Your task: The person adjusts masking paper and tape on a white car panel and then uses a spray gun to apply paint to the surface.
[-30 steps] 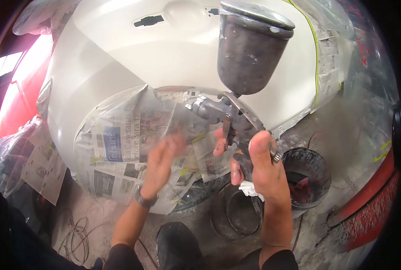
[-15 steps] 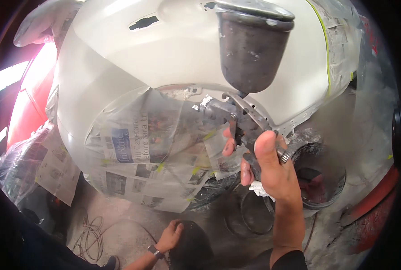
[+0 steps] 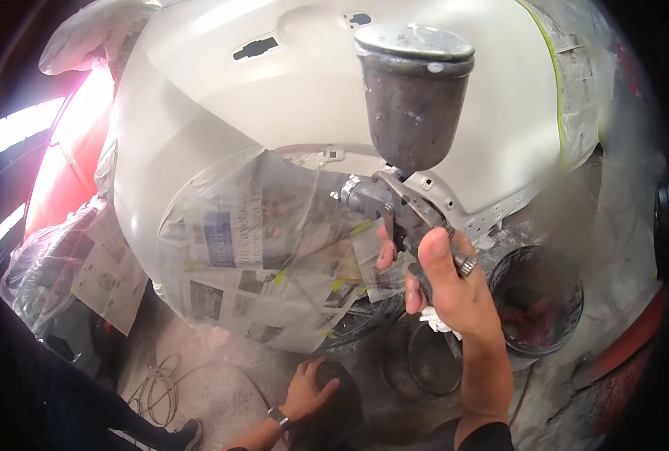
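Holding spray gun point(image 3: 412, 146) in right hand point(image 3: 455, 286), left hand point(image 3: 308, 391) on knee point(image 3: 343, 402)

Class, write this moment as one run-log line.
right hand: holding spray gun | left hand: on knee | lidded cup: atop gun | beyond: white body panel, newspaper masking

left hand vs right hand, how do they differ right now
The right hand is closed around the spray gun, while the left hand holds nothing and rests on the dark-clothed knee. The left hand has a watch at its wrist; the right hand's wrist shows none. Both hands are ungloved.
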